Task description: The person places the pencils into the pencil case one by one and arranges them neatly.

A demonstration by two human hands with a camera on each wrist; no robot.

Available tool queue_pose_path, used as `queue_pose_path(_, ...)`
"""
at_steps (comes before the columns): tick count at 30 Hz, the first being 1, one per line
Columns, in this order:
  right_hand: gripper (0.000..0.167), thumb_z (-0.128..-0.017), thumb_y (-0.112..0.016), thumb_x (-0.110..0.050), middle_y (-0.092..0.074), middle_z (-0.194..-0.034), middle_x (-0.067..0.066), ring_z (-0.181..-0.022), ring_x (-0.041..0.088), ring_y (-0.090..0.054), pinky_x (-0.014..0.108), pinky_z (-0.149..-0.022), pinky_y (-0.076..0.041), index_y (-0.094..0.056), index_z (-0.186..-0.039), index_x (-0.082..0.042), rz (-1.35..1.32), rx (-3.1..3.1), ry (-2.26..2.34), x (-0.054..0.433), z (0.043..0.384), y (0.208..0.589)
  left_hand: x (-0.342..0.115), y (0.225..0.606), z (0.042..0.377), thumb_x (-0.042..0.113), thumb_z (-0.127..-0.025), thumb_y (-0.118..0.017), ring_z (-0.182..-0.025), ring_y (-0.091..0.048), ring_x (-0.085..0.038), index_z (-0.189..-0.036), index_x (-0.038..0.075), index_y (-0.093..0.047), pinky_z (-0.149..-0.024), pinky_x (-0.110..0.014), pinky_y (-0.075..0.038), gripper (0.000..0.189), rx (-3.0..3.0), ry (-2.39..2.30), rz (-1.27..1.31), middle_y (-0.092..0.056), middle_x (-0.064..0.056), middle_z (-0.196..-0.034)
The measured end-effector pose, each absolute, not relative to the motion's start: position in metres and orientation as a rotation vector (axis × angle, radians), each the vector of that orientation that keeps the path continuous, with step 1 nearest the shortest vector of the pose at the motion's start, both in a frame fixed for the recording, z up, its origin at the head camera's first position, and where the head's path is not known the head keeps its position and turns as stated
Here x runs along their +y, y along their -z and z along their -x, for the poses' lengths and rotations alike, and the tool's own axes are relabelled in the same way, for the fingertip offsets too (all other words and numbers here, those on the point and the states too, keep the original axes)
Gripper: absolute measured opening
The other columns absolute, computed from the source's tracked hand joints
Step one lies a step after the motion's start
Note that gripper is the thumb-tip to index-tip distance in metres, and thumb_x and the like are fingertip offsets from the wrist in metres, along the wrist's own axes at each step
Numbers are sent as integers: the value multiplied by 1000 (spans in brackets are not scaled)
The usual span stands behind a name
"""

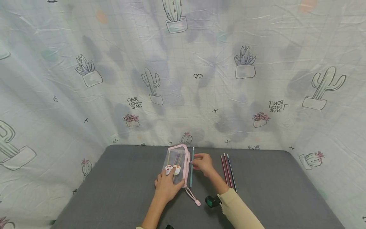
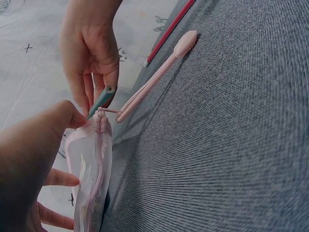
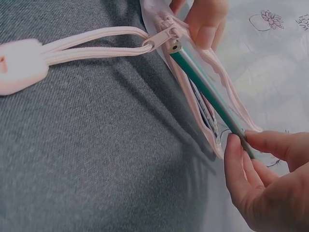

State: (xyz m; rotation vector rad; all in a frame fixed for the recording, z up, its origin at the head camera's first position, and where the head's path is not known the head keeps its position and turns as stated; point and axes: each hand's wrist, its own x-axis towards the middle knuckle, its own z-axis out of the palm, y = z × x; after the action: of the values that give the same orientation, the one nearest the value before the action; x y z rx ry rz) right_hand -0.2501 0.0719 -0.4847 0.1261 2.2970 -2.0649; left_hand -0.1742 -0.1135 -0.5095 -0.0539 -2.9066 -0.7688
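A clear pencil case (image 1: 172,159) with pink trim lies on the grey table, with pencils showing inside it. My left hand (image 1: 166,187) holds the case, its thumb by the zipped edge and other fingers spread over the clear face. A teal pencil (image 3: 207,92) is pinched between the thumb and fingers of my right hand (image 3: 270,179). In the right wrist view the case's zip side gapes, and the pencil lies along that opening, its near end beside the zip pull (image 3: 161,38). The right hand (image 1: 203,163) is just right of the case in the head view.
Several pencils (image 1: 228,171), red and dark, lie side by side on the table (image 1: 263,190) to the right. A pink strap (image 1: 193,196) trails from the case toward the front. Behind the table hangs a cactus-print curtain (image 1: 200,95).
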Motion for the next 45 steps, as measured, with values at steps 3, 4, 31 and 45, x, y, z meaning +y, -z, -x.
queue_pose_path(3,40,-89,-72,11,-72,-109,34,-74,22,-75,33,-68,-63,-62,-127,19,-171,2299,2047,69,252,483,-114,510,174,55,-88,-73,-126,-52,-58,-145,9,-61,-97,-74,-41,74,-2901,763,57,-51,-37,-141)
queue_pose_path(4,40,-90,-72,11,-72,-110,33,-73,22,-75,32,-67,-63,-62,-127,18,-185,2295,2047,68,253,483,-114,510,174,54,-88,-74,-126,-52,-58,-144,8,-61,-97,-74,-41,74,-2900,762,58,-51,-37,-141)
queue_pose_path(31,40,-83,-65,16,-74,-101,33,-64,16,-70,29,-60,-61,-63,-123,21,-273,2258,2230,37,257,503,-114,506,172,54,-89,-73,-123,-53,-57,-145,9,-61,-96,-73,-42,72,-2914,774,56,-53,-34,-138)
queue_pose_path(45,37,-84,-63,14,-74,-98,29,-66,17,-72,32,-63,-62,-65,-121,20,-203,2313,2171,33,260,506,-114,509,175,54,-89,-73,-123,-53,-56,-145,10,-61,-96,-73,-42,72,-2907,779,55,-52,-34,-137)
